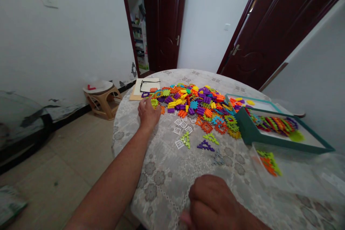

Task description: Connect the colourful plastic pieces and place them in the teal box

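Note:
My left hand (148, 113) reaches out across the round table (167, 172) and rests at the left edge of a big pile of colourful plastic building pieces (194, 104). Its fingers curl over a green piece; whether it grips it I cannot tell. My right hand (212, 201) lies near the table's front edge with the fingers curled in, nothing visible in it. Loose pieces lie between the hands: a green triangle (185, 139), a purple triangle (205, 146) and several clear square pieces (183, 125).
A teal box (253, 134) with coloured pieces stands at the right, and a clear bag (269, 163) with pieces lies before it. Paper and glasses (147, 85) sit at the far left edge. A low stool (102, 99) stands on the floor; dark doors (167, 21) behind.

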`<state>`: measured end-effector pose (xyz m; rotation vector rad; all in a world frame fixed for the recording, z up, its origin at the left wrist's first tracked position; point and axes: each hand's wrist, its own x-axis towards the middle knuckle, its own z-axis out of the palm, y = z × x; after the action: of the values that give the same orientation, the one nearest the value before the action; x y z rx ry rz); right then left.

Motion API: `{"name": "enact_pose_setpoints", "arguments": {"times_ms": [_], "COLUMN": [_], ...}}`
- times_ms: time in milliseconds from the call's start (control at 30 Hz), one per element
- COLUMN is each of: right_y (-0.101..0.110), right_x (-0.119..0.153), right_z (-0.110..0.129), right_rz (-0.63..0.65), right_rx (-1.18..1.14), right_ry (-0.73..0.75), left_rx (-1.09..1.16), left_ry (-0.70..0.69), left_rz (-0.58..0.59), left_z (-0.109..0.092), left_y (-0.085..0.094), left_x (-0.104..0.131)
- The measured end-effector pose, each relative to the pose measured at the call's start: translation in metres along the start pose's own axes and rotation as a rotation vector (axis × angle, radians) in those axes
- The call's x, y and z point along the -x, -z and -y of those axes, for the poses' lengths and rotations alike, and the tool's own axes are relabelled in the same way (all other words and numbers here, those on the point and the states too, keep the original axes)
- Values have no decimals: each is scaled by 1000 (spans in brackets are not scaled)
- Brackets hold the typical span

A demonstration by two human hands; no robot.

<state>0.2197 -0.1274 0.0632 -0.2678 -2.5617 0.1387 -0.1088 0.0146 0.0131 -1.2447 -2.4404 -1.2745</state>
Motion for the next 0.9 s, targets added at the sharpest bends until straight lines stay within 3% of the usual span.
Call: {"name": "enact_pose_setpoints", "arguments": {"times_ms": [133, 333, 433, 633, 767, 900], "right_y": [-26, -55, -60, -56, -57, -58], "right_x": [6, 19, 20, 20, 20, 21], "right_z": [-36, -49, -56, -72, -80, -84], "right_rz": [-19, 79, 114, 56, 7, 22], "right_rx": [31, -29, -44, -107, -115, -70], "right_ry": [-78, -179, -224, -356, -474, -562], "left_rx": [-90, -289, -348, -208, -138, -63], "left_ry": [38, -56, -137, -329, -427, -462], "left_rz": [59, 309, 354, 439, 523, 532], "left_z": [13, 26, 26, 13, 0, -15], "left_y": [-1, -17, -26, -29, -28, -30], "left_x": [-24, -54, -58, -41, -16, 12]}}
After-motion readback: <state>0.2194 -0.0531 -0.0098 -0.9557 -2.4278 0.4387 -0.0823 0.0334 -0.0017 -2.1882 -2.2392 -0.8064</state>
